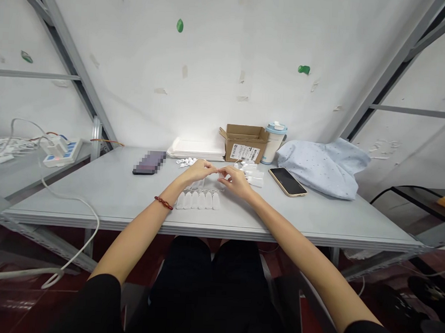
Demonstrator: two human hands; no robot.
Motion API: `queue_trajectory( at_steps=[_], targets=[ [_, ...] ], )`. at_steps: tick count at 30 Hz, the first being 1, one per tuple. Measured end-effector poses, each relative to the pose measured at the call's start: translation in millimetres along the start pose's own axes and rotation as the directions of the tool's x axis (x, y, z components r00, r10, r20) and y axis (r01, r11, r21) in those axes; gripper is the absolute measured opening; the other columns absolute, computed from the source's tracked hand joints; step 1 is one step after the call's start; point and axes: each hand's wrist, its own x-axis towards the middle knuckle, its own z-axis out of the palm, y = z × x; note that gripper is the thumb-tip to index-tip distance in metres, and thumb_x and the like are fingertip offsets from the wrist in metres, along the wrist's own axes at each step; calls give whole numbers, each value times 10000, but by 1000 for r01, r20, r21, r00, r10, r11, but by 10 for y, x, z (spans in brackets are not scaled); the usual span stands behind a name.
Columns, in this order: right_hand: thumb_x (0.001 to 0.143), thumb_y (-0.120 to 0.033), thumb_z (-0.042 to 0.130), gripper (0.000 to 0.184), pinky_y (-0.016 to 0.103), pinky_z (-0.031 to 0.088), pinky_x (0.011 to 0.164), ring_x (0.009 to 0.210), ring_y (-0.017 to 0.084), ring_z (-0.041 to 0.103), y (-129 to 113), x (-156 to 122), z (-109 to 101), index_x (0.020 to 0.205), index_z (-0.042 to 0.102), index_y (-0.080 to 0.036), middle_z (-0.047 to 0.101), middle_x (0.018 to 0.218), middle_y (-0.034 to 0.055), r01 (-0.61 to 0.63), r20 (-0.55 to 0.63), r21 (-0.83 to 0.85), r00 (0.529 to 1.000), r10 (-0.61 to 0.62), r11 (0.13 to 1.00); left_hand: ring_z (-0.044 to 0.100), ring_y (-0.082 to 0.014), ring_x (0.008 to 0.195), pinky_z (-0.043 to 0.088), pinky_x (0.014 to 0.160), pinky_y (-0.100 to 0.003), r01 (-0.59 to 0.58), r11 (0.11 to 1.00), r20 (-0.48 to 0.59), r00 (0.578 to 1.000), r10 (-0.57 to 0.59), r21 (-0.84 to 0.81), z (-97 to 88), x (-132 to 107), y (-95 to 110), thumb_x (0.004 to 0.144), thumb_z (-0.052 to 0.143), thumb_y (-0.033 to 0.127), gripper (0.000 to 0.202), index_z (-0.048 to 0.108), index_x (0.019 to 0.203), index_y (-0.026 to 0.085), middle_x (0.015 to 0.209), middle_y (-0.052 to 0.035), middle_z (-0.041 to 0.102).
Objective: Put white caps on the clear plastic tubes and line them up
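My left hand (200, 171) and my right hand (238, 181) meet over the middle of the table, fingertips close together. Both are closed in a pinch, and whatever lies between the fingertips is too small to make out. Below them is a row of white, translucent oval pieces (200, 200), lying side by side near the front edge. Part of a second row (195, 184) shows under my left hand. Beyond that hand sits a cluster of small white pieces (186, 162). Just right of my right hand are clear bags (254, 177) with white contents.
Along the wall stand a white stack (196, 149), an open cardboard box (246, 144) and a lidded cup (273, 145). A phone (288, 182) and pale blue cloth (321, 166) lie to the right. Another dark phone-like object (150, 162) is at left; a white cable (69, 197) crosses the table's left end.
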Motion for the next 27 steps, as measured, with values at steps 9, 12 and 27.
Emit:
queue_trajectory(
  at_steps=[9,12,27],
  targets=[
    [751,-255,619,183,303,534,662,797,168,557,-5,-3,26,904,562,-172,589,864,55,-97,-34,94,994,100,991,374,-109,543,274,509,-252,8,999,62,998,-10,39,28,-31,25,682,601,408,264,620,591,161,594,12,493],
    [738,-262,632,177,301,537,654,792,167,567,-1,-3,23,871,551,-178,600,855,51,-113,-40,105,992,118,988,341,-103,518,251,491,-247,17,999,72,997,-20,40,34,-40,40,679,613,416,265,623,599,163,559,20,463],
    [754,-238,652,157,302,494,719,781,172,615,15,-2,31,894,654,-167,668,826,50,-188,-3,14,982,189,982,350,-95,492,250,461,-239,6,999,82,997,-9,36,35,11,-6,677,642,357,211,646,622,153,534,25,473]
  ],
)
